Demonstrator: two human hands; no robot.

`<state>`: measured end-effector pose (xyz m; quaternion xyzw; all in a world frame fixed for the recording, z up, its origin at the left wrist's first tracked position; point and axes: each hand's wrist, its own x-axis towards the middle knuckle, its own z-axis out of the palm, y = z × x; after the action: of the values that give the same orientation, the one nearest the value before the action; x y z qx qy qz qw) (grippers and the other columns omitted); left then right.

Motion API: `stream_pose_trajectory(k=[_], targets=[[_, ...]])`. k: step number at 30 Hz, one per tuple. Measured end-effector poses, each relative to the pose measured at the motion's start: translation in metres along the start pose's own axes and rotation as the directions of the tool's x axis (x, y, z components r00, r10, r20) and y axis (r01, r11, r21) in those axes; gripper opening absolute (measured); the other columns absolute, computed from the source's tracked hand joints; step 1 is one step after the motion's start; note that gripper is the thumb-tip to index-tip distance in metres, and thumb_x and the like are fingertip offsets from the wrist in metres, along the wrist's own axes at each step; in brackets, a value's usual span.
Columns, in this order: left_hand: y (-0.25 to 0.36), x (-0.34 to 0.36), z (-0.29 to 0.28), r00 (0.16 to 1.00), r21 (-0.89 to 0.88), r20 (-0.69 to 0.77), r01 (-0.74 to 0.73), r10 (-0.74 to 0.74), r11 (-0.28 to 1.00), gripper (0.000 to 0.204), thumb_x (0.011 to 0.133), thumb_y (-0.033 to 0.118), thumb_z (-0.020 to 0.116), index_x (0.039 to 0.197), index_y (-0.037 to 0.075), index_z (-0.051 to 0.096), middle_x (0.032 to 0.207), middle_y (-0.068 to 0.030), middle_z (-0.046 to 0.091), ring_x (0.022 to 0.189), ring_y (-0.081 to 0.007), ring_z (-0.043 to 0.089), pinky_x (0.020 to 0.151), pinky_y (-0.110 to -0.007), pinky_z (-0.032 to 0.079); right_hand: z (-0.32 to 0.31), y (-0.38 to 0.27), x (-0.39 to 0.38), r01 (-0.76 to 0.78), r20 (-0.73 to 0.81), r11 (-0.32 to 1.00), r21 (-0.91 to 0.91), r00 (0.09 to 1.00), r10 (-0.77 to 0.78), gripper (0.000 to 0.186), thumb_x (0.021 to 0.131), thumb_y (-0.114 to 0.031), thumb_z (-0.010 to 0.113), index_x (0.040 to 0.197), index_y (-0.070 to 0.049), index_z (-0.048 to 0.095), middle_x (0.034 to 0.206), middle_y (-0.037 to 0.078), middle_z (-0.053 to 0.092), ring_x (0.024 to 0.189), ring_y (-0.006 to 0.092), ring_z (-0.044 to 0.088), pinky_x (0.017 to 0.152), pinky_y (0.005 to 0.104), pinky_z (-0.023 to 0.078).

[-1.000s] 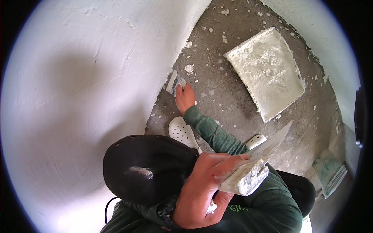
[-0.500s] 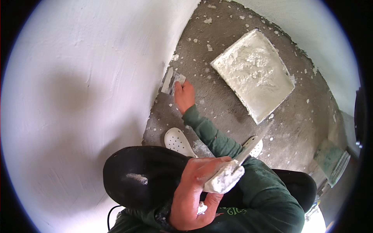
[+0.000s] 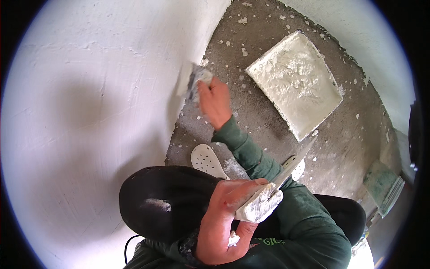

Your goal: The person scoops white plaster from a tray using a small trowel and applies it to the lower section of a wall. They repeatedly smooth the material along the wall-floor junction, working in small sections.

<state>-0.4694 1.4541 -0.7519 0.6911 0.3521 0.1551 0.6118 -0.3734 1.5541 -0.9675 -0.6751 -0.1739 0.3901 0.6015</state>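
My left hand (image 3: 219, 224), at the bottom middle, is closed on a wide steel trowel (image 3: 293, 163), its blade almost edge-on and its white-crusted handle end (image 3: 260, 204) toward me. A bit of white paste sticks to my fingers. My right hand (image 3: 215, 101) reaches across to the foot of the left wall (image 3: 80, 58), gripping a smaller, blurred putty knife (image 3: 190, 83) close to or against the wall surface. Right of that hand lies a rectangular tray (image 3: 277, 107) of thick white paste on the floor.
Rough grey floor (image 3: 242, 40) with white splatters runs between the left wall and a curving right wall (image 3: 371, 49). My white perforated clogs (image 3: 206, 159) are beneath me, beside my black-clad knee (image 3: 165, 188). Greenish sheets (image 3: 380, 188) lean at the lower right. A black cord runs at bottom left.
My right hand with the putty knife has moved upward along the wall's foot. My left hand has shifted slightly left and turned the trowel more edge-on.
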Motion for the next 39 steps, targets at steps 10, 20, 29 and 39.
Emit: stream_pose_trajectory(k=[10,20,29,39], targets=[[0.035,-0.007,0.055,0.956,-0.19,-0.144,0.227,-0.256,0.955,0.047,0.083,-0.002,0.06,0.123,-0.008,0.036,0.116,-0.0163,0.051,0.105,-0.0222,0.052,0.094,-0.033,0.039,-0.022,0.056,0.031,0.114,-0.03,0.962,-0.247,0.992,-0.126,0.028,0.083,-0.021,0.052,0.079,0.007,0.056,0.075,0.028,0.057,0.077,0.0456,0.056,0.07,0.0504,0.044],[0.067,0.032,0.123,0.958,-0.231,-0.184,0.173,-0.218,0.957,0.036,0.085,0.002,0.059,0.117,-0.005,0.044,0.117,-0.0163,0.049,0.109,-0.0233,0.047,0.098,-0.036,0.032,-0.236,-0.084,0.149,0.376,0.228,0.78,-0.501,0.926,-0.3,0.028,0.083,-0.026,0.054,0.085,0.001,0.062,0.077,0.022,0.062,0.07,0.0343,0.062,0.066,0.0432,0.048],[0.174,0.08,0.187,0.85,-0.093,-0.507,0.108,-0.14,0.99,0.05,0.088,0.003,0.057,0.132,-0.009,0.034,0.116,-0.0146,0.055,0.102,-0.017,0.052,0.089,-0.029,0.04,-0.451,-0.244,0.196,0.646,0.58,0.117,-0.754,0.739,-0.343,0.028,0.086,-0.026,0.051,0.089,0.001,0.058,0.083,0.023,0.06,0.078,0.0415,0.057,0.071,0.0483,0.045],[0.345,0.149,0.246,0.977,-0.021,-0.192,0.091,-0.094,0.996,0.042,0.086,0.008,0.062,0.124,-0.002,0.045,0.107,-0.0097,0.06,0.097,-0.0135,0.057,0.08,-0.028,0.047,-0.63,-0.426,0.026,0.427,0.091,0.484,-0.763,0.814,-0.574,0.023,0.084,-0.02,0.054,0.081,0.003,0.054,0.075,0.025,0.057,0.07,0.0449,0.054,0.062,0.0489,0.044]])
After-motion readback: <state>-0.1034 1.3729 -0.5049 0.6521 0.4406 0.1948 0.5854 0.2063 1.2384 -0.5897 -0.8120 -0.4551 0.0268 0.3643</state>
